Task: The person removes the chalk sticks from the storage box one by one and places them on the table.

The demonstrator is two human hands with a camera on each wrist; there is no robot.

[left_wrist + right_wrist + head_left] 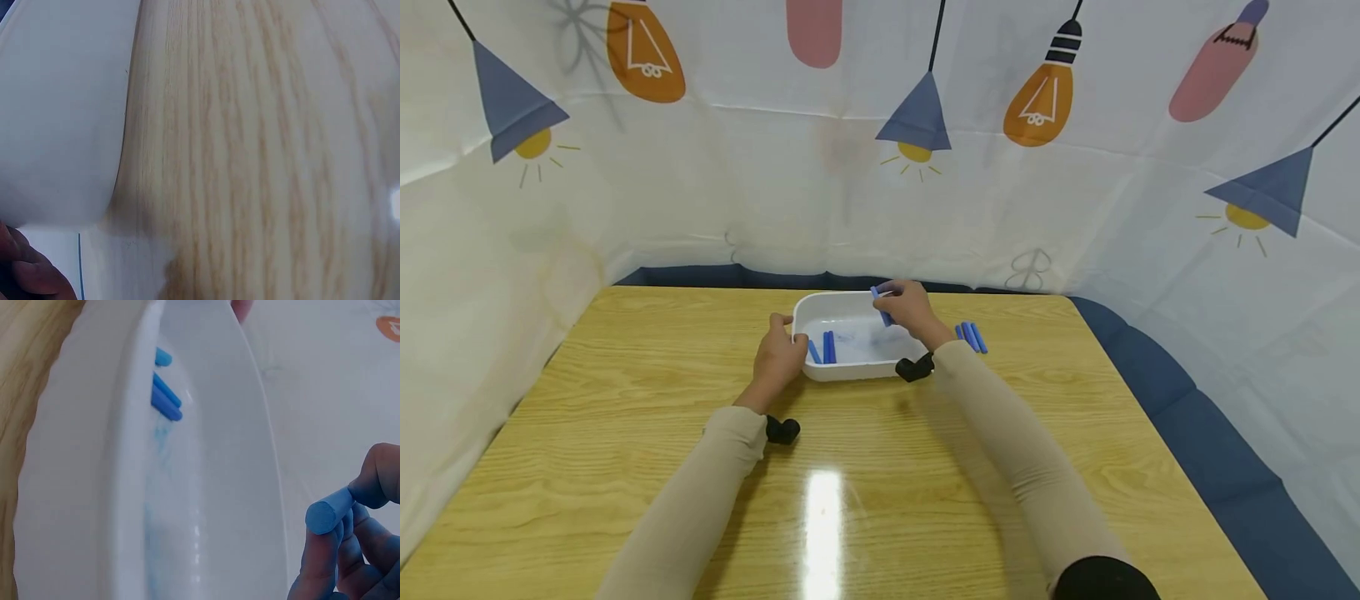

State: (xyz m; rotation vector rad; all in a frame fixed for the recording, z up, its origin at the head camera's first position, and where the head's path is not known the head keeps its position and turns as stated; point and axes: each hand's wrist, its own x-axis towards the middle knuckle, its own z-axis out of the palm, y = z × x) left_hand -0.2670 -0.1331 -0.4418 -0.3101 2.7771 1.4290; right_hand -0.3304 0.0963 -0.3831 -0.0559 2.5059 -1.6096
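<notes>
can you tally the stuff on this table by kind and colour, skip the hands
White tray: 1
Blue sticks: 7 visible (3 inside the tray, 1 in the right hand, 3 on the table)
Total: 8

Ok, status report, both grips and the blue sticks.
Right grip pinching one stick. Left grip holding edge of white tray. Three sticks inside, three sticks on table. No obstruction visible.

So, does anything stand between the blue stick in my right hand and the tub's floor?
Nothing visible: your right hand holds the blue stick near the open top of the white tub, and three sticks inside lie toward its left end.
</notes>
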